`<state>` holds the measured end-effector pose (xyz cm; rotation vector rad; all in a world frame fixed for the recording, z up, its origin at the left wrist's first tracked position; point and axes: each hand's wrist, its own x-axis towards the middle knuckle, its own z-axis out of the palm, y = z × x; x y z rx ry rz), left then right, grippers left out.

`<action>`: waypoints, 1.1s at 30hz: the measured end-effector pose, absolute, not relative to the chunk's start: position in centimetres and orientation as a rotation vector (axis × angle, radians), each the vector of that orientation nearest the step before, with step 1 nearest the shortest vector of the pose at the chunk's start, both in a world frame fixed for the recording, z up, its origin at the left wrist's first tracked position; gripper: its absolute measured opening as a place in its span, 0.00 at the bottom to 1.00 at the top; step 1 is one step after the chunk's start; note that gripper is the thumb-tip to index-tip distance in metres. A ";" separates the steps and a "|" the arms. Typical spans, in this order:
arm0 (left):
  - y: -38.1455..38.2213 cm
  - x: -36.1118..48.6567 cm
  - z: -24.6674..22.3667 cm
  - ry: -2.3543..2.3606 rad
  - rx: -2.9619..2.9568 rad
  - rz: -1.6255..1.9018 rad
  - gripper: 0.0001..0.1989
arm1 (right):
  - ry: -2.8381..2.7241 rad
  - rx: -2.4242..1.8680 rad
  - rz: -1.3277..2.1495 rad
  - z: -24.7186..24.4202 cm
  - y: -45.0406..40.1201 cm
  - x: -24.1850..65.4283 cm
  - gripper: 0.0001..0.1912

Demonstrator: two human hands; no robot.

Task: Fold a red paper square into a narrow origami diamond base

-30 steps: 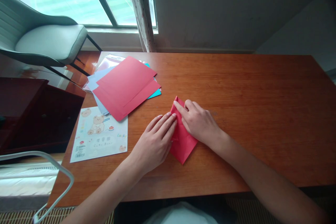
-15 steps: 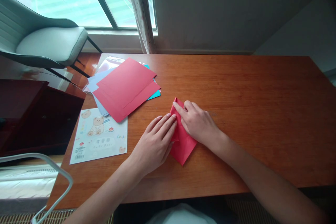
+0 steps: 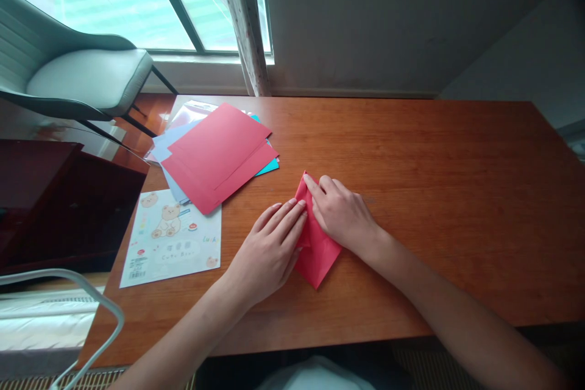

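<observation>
A folded red paper lies on the wooden table, its narrow tip pointing away from me and its lower corner towards me. My left hand rests flat over its left side, the fingers stretched out and holding nothing. On the upper right part presses my right hand, its index fingertip close to the narrow tip and the other fingers curled. Whether the right fingers pinch an edge of the paper is hidden.
Red sheets lie over blue and white ones at the table's back left. Nearer stands out a white card with bears. Beyond the wooden table are a chair, a curtain and a window. A white curved tube is at lower left.
My right index fingertip has shifted very slightly along the paper near its tip. Both hands otherwise stay in place on the paper.
</observation>
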<state>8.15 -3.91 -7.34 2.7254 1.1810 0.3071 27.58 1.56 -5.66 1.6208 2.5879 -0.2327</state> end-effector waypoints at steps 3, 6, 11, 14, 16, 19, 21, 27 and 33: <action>-3.9 8.2 -7.4 1.180 2.726 0.298 0.27 | 2.594 1.622 -0.231 -5.6 1.6 27.5 0.29; -3.9 8.2 -7.4 1.180 2.727 0.316 0.26 | 2.571 1.636 -0.244 -5.4 1.7 27.3 0.29; -3.8 8.2 -7.3 1.174 2.738 0.327 0.26 | 2.525 1.649 -0.271 -5.2 1.9 27.0 0.28; -3.8 8.2 -7.3 1.173 2.741 0.326 0.26 | 2.525 1.649 -0.274 -5.2 1.9 27.0 0.28; -3.8 8.2 -7.3 1.174 2.742 0.329 0.26 | 2.527 1.650 -0.273 -5.2 1.9 26.9 0.28; -3.8 8.2 -7.3 1.178 2.740 0.325 0.26 | 2.531 1.650 -0.269 -5.3 1.9 26.9 0.28; -3.8 8.2 -7.3 1.177 2.738 0.325 0.26 | 2.534 1.650 -0.263 -5.2 1.9 26.9 0.28; -3.8 8.2 -7.3 1.171 2.734 0.323 0.27 | 2.544 1.651 -0.247 -5.3 1.9 27.0 0.28; -3.9 8.3 -7.3 1.181 2.747 0.315 0.26 | 2.544 1.651 -0.232 -5.2 1.9 26.9 0.28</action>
